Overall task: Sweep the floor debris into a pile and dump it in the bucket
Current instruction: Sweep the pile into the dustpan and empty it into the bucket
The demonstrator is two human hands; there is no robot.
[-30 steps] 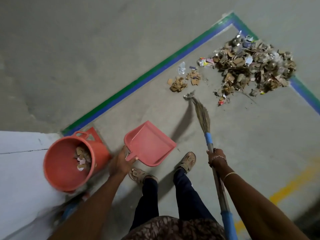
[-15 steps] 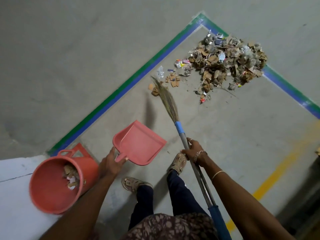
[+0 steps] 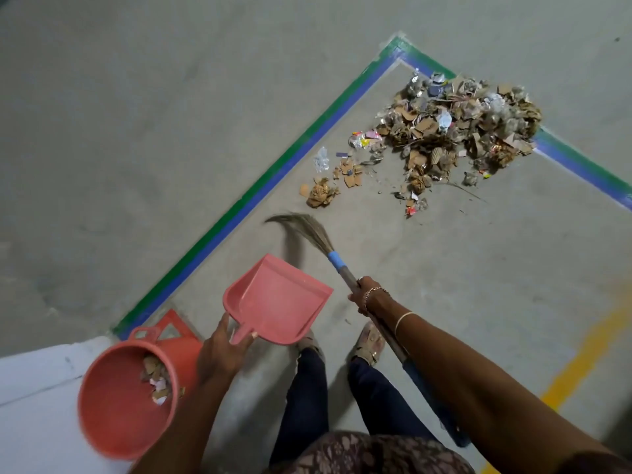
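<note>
Near the taped corner (image 3: 398, 51), debris (image 3: 458, 131) is mostly piled, little dumped in bucket (image 3: 102, 425); dustpan (image 3: 280, 302) gripped by left hand (image 3: 219, 354), broom (image 3: 309, 230) by right hand (image 3: 367, 297).

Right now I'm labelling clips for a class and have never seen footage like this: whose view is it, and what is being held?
There is no machine here. One camera sits on a person's head and looks forward and down, so you see their own arms, legs and feet. The left hand grips the handle of a pink dustpan. The right hand grips a broom; its bristles are blurred. On the grey floor, inside a corner of green and blue tape, lies a big debris pile of cardboard and paper, with loose scraps beside it. The orange bucket near the left hand holds a few scraps.
</note>
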